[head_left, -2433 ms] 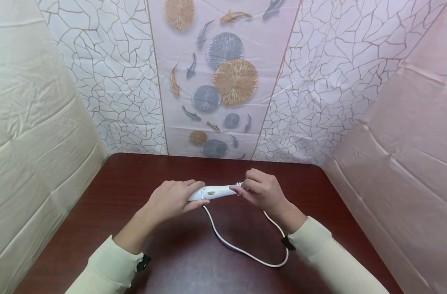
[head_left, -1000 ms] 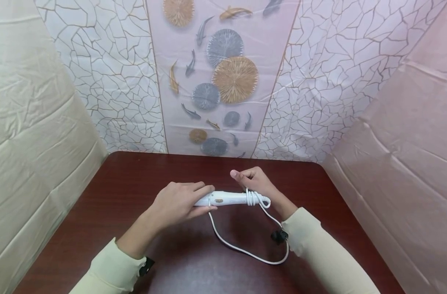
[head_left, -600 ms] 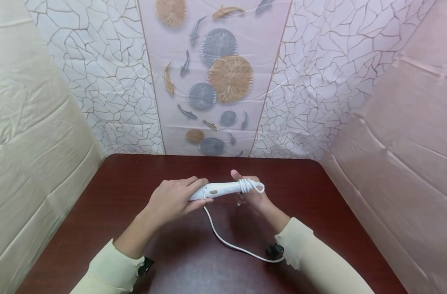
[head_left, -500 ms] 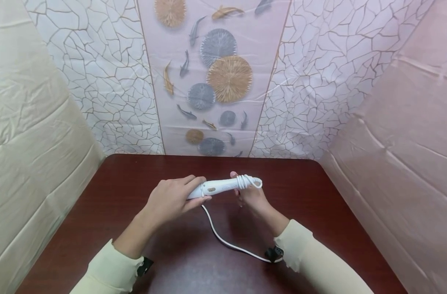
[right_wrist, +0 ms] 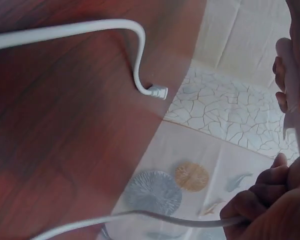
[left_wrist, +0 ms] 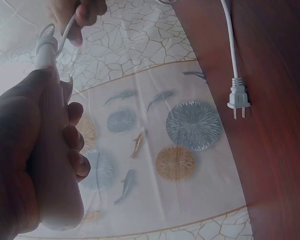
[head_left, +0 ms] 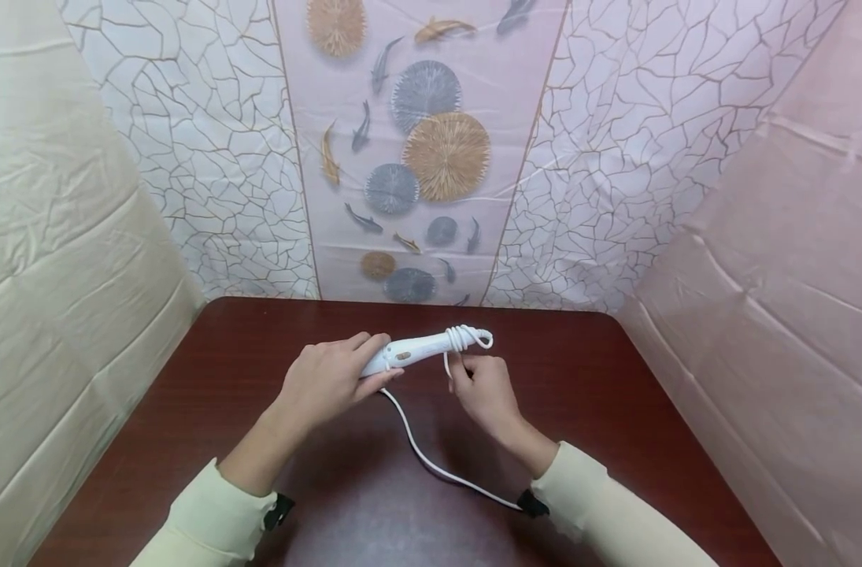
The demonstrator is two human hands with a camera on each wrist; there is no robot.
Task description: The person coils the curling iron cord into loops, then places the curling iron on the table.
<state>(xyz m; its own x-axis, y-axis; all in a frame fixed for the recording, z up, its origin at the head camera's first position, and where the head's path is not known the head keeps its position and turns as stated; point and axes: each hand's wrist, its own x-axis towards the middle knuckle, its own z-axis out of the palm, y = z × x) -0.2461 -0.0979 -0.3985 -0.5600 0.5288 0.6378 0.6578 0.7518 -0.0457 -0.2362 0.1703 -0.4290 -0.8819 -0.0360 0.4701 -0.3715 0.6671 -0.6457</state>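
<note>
Shows slack white cord [head_left: 438,470] nearest, across dark red table [head_left: 579,370]. Pinches cord with right hand [head_left: 487,392]; grips white wand-like appliance [head_left: 421,346] by its wide end in left hand [head_left: 327,374], raised above table, with cord coiled round its slim end. Shows printed backdrop [head_left: 445,157] behind.

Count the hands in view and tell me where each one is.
2. The left hand grips the white appliance; the right hand holds its white cord, near the end with cord wound around it.
</note>
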